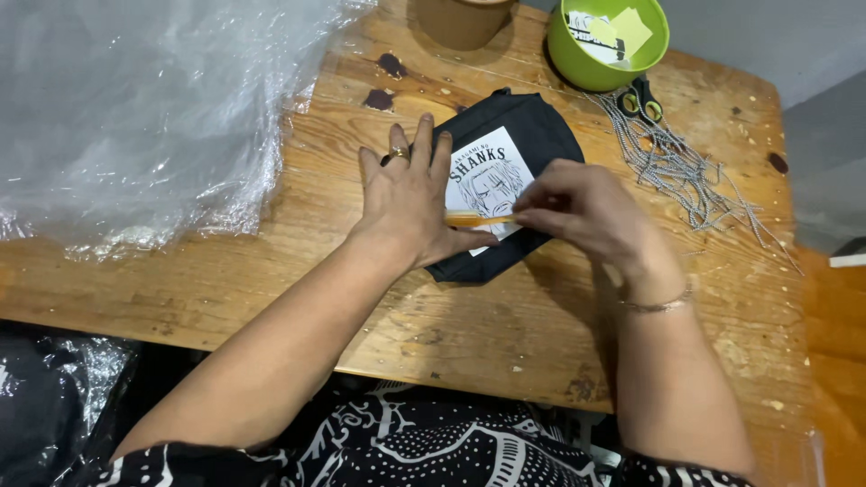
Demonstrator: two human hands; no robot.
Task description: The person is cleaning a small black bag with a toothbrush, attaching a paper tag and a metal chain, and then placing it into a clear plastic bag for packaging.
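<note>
The left hand (410,203) lies flat and open, fingers spread, pressing down the left part of a small black fabric pouch (532,135) that sits on the wooden table (271,261) just ahead of the person. The right hand (586,212) is closed in a pinch on a thin orange strip (478,218), held level across the pouch's white printed label (492,176), its other end under the left thumb.

Doing this well seems to call for steady downward pressure from the flat hand so the cloth does not creep, and keeping the strip level.

Room is tight behind: a green bowl (586,68), scissors (640,101) and a heap of ball chains (686,167) lie near the pouch's right rear. Crumpled clear plastic (135,117) fills the left. The near table edge is close to the wrists; bare wood shows between.
</note>
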